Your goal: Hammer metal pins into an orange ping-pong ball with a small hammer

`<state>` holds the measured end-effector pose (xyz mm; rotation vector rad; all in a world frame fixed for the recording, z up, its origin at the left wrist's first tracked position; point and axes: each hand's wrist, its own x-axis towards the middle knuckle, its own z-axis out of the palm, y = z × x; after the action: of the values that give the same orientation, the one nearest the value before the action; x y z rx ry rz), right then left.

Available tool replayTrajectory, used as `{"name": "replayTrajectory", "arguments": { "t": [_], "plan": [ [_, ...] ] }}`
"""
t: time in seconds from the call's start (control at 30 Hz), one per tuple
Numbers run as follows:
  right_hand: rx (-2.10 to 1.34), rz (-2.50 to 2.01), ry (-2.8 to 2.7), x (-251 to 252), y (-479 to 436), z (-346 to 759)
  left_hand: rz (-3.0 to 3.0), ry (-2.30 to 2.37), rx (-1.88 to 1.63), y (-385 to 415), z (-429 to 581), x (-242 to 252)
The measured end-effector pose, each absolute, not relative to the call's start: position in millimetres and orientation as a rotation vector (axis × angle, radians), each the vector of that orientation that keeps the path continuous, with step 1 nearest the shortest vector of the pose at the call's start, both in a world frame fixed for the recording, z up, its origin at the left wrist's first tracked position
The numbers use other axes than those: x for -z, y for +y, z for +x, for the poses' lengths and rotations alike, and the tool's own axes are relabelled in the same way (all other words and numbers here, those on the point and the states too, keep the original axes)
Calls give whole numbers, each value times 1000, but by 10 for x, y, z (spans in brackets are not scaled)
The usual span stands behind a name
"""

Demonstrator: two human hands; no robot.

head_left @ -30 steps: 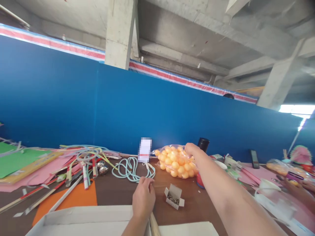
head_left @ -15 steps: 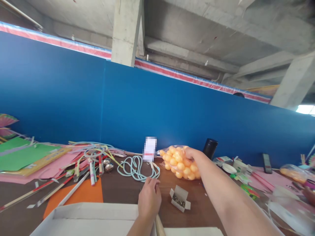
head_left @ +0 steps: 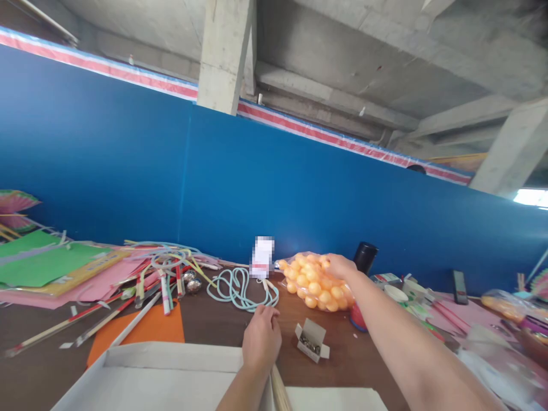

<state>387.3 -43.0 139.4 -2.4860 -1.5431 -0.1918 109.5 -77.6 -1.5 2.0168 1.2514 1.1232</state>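
My right hand [head_left: 341, 266] is at the upper right of a clear bag of orange balls [head_left: 314, 285]. Its fingers curl onto the bag and are partly hidden there. My left hand [head_left: 262, 337] lies low at the corner of a white open box [head_left: 171, 357], fingers bent inward; whatever they may hold cannot be seen. Just beyond it is a coiled pale blue cord [head_left: 237, 291]. Below its wrist a bundle of thin pale sticks [head_left: 280, 391] shows. Between my arms stands a small open carton [head_left: 312, 341] with small metallic pieces inside.
Paper sheets [head_left: 47, 265], sticks and tubes crowd the table's left side. A black cylinder [head_left: 365, 257] stands behind my right arm, and a red and blue round object [head_left: 358, 318] shows beside it. A blue partition [head_left: 299, 188] rises behind. Papers, bags and a phone-like device [head_left: 460, 287] lie right.
My right hand has drawn back slightly to the right along the bag. The red and blue round object has come into sight beside my forearm. My left hand looks unmoved.
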Motion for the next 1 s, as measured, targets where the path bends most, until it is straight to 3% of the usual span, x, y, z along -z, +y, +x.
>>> {"name": "replayTrajectory", "arguments": {
  "t": [0.4, 0.7, 1.0],
  "plan": [
    [-205, -2017, -951, -1772, -520, 3952, 1997, 1273, -1079, -762, 1078, -8],
    [-253, -1515, -552, -1882, -451, 4049, 2010, 1295, -1019, -770, 1088, -22],
    [-265, -1627, -601, -1799, -478, 4091, 1993, 1274, -1049, -736, 1099, 9]
  ]
}}
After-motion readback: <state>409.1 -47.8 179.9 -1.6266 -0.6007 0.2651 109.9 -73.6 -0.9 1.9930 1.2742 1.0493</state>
